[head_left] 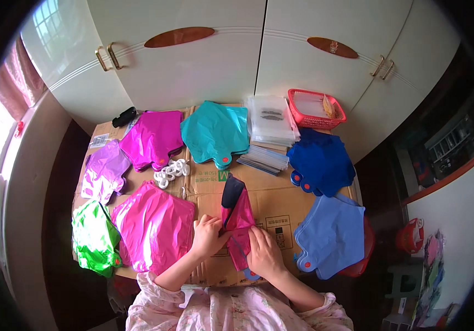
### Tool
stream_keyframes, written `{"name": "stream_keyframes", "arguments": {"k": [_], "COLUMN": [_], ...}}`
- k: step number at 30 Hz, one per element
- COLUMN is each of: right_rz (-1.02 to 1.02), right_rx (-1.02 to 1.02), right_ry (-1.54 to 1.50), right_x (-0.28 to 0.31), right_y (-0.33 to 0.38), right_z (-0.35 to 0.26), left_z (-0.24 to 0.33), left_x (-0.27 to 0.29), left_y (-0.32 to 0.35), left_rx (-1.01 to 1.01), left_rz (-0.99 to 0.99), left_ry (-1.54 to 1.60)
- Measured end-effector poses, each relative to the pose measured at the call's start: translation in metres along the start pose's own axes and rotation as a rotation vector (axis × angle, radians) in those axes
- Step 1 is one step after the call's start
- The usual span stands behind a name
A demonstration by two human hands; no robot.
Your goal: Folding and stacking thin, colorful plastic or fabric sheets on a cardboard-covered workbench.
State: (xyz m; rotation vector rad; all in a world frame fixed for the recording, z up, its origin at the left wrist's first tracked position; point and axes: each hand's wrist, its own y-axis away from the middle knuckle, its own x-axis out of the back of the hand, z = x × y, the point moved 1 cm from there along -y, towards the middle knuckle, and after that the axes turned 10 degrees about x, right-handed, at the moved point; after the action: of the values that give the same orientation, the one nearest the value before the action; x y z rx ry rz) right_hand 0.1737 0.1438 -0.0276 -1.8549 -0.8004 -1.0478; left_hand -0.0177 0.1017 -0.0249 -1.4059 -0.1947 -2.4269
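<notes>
In front of me lies a narrow, folded bundle of flat foil balloons, bright pink with a dark navy end pointing away from me. My left hand is closed at its left edge, fingers curled and thumb reaching over the foil. My right hand grips the right edge, fingers together on top; its thumb is hidden. A small blue tab with a red dot pokes out below the bundle, close to my right wrist. Left of my left hand is a pile of hot-pink foil balloons.
Cardboard covers the table. Around it lie green, lilac, magenta, teal, navy and light-blue foil piles, white rings, clear sleeves, cards and a red basket. Cabinets stand behind.
</notes>
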Motion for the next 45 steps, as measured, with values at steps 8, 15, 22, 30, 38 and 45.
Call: {"name": "stream_keyframes", "arguments": {"k": [8, 15, 22, 30, 38, 45], "right_rz": [0.005, 0.022, 0.023, 0.019, 0.016, 0.025], "right_rx": [-0.019, -0.015, -0.025, -0.031, -0.036, -0.033], "right_ry": [0.023, 0.069, 0.131, 0.168, 0.157, 0.149], "right_x": [0.000, 0.000, -0.001, -0.002, 0.000, 0.000], "right_y": [0.001, -0.001, 0.000, 0.001, -0.001, -0.002], "right_z": [-0.001, -0.002, 0.000, 0.000, 0.000, 0.000], "left_z": [0.001, 0.001, 0.001, 0.001, 0.002, -0.009], "left_x": [0.001, -0.007, -0.002, -0.001, 0.004, 0.008], "left_y": [0.001, 0.008, 0.006, 0.008, 0.002, 0.001], "left_rx": [0.005, -0.037, -0.185, -0.161, -0.204, -0.225], "left_rz": [-0.010, 0.082, 0.144, 0.127, 0.128, -0.037], "left_ry": [0.001, 0.015, -0.049, 0.023, 0.063, 0.069]}}
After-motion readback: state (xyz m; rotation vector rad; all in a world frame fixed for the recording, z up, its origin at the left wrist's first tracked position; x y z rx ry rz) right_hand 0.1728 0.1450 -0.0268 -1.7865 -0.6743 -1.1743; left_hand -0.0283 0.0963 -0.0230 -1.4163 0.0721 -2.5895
